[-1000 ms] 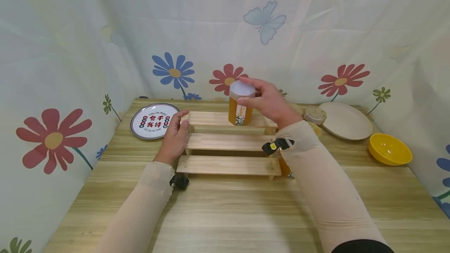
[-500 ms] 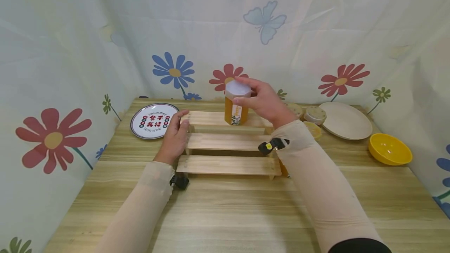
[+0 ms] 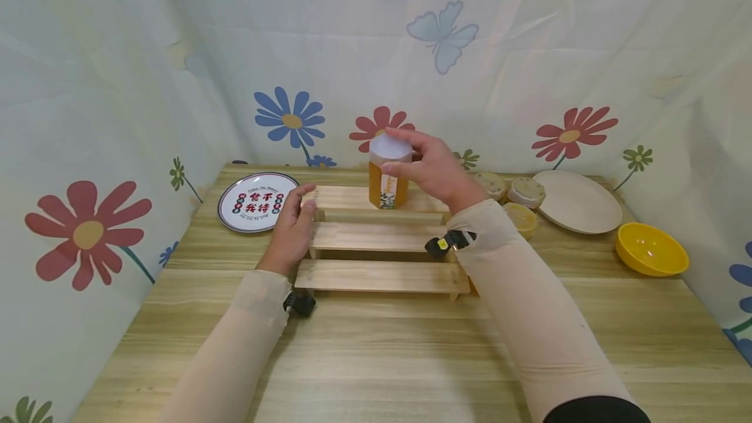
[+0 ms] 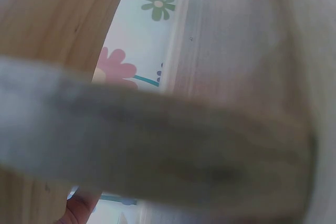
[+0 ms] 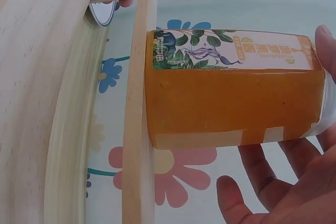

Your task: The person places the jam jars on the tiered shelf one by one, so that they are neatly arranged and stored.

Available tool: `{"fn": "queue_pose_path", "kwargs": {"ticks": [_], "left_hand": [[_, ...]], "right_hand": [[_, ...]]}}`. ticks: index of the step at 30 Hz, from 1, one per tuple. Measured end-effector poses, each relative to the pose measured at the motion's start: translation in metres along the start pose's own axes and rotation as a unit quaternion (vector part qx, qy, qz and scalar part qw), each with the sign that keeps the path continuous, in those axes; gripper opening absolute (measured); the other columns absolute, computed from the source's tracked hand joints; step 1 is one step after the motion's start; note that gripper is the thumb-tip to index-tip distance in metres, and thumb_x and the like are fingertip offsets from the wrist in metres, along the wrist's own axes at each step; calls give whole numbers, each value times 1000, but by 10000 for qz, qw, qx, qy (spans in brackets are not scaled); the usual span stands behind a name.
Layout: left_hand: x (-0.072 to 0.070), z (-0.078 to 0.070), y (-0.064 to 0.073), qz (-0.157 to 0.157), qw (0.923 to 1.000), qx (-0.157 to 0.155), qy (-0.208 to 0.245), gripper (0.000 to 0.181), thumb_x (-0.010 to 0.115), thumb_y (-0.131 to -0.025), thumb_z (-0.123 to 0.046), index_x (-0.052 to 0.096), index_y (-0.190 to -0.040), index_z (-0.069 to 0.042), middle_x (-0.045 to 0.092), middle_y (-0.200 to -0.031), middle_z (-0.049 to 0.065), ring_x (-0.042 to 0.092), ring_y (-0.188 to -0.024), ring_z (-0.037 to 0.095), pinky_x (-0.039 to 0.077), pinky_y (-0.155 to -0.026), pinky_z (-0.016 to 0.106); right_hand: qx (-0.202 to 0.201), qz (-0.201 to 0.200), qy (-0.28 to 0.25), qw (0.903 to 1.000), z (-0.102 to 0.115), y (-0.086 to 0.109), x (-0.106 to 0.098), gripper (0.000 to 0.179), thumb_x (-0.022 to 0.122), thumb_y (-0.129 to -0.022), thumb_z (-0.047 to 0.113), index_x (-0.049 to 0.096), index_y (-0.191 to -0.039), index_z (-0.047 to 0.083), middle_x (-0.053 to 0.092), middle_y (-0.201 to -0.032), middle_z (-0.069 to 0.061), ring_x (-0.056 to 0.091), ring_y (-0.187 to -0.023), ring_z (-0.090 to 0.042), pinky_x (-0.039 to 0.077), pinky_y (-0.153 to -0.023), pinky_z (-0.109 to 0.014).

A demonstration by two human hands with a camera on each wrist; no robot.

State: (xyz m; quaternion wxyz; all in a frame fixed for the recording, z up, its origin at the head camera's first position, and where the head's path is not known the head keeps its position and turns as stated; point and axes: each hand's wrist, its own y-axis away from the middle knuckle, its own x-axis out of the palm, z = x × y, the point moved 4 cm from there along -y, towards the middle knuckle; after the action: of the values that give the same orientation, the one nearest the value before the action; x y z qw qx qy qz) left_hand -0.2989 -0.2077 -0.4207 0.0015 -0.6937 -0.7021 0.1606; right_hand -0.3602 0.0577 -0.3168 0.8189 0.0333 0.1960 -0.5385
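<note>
A three-tier wooden step rack (image 3: 382, 275) stands on the table. On its top tier is an upright jar (image 3: 388, 181) of amber, honey-like fill, with a white lid and a printed label. My right hand (image 3: 437, 172) grips this jar by the lid, thumb in front. In the right wrist view, the jar's (image 5: 236, 106) base meets the top board (image 5: 137, 129). My left hand (image 3: 292, 227) holds the left end of the top tier, fingers curled round it. The left wrist view is mostly blurred wood, with one fingertip (image 4: 81, 205) showing low down.
A white plate with red lettering (image 3: 257, 181) lies left of the rack. On the right are several small round lidded tubs (image 3: 527, 192), a beige plate (image 3: 578, 204) and a yellow bowl (image 3: 652, 250). Something orange (image 3: 474, 287) beside the rack is mostly hidden by my right forearm.
My right hand and the jar have moved left along the top tier. More of the round tubs now shows past my forearm. The left hand has kept its place on the rack.
</note>
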Motion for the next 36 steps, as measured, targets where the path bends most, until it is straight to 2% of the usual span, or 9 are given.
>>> {"fn": "queue_pose_path", "kwargs": {"ticks": [11,21,29,32,36], "left_hand": [[0,-2,1,-50,9999,-36,-125,44,36,-116,-16,38,-158,-6,31,-168,20,29,-157,31,25,-129,49],[0,3,-1,-55,9999,-85,-38,44,35,-116,-16,37,-159,-6,32,-167,19,32,-154,32,25,-128,49],[1,3,0,-26,9999,-83,76,44,35,-116,-16,36,-159,-7,35,-165,20,36,-152,33,28,-127,49],[1,5,-2,-23,10000,-57,76,44,35,-116,-15,36,-159,-6,35,-165,21,36,-152,33,28,-127,50],[1,19,-8,-56,10000,-42,66,45,35,-116,-17,36,-160,-9,34,-166,18,35,-153,31,27,-127,49]], "right_hand": [[-44,-9,-5,10000,2,-3,6,68,82,-94,19,54,-156,26,52,-150,-8,57,-125,-33,53,-104,-45],[18,6,-149,9999,4,-8,14,69,83,-94,20,54,-156,26,52,-150,-7,55,-128,-32,53,-106,-47],[-22,23,-54,10000,6,-11,18,68,83,-93,21,55,-155,26,54,-148,-6,56,-126,-31,53,-106,-47],[-42,12,-20,10000,6,-12,20,68,83,-93,22,56,-155,27,55,-147,-6,56,-126,-29,53,-107,-47],[-66,-8,7,10000,8,-13,23,68,84,-93,22,56,-155,29,56,-148,-7,57,-128,-29,52,-109,-48]]}}
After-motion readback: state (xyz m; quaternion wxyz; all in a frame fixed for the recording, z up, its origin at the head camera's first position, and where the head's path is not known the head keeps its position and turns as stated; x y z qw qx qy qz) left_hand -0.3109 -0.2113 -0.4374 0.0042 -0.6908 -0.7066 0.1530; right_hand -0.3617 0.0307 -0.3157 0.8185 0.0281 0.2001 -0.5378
